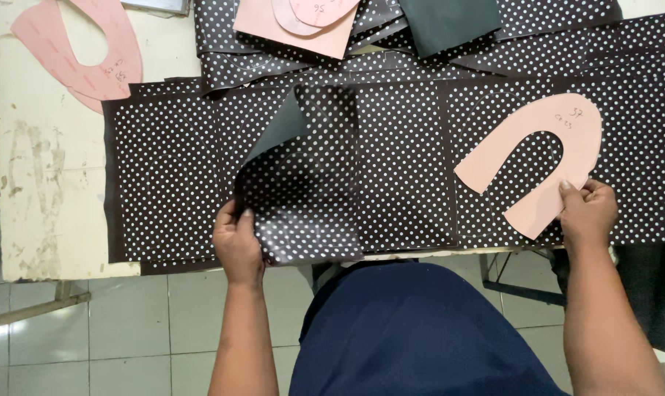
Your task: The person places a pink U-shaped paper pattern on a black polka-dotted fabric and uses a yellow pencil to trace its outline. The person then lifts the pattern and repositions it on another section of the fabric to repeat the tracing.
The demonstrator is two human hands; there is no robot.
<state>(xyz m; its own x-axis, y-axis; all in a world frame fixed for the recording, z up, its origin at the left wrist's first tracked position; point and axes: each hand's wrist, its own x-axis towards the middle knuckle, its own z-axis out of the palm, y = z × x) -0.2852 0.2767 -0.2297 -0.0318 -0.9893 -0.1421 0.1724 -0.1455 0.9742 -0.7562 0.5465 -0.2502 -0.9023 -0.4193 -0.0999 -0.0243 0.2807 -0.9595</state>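
On the worn white surface (46, 183) lie overlapping sheets of dark polka-dot fabric (406, 161), spread from left to right. Near the front edge the left hand (237, 242) is closed in a pinch on the lower corner of one loose fabric piece (303, 198), whose upper corner curls over to show a plain dark underside. Toward the right, the right hand (588, 213) grips, thumb on top, the lower leg of a pink horseshoe-shaped paper pattern (545, 158) that lies flat on the dotted fabric; a small handwritten mark sits near its top curve. At the far left corner rest two more pink curved patterns (76, 51), stacked, partly on bare surface. Along the far edge sits a pink rectangular sheet (274, 26) with rounded pink cut-outs (314, 13) on top, and just beside it a plain dark green piece (446, 22). Below the surface a grey tiled floor (127, 330) shows.
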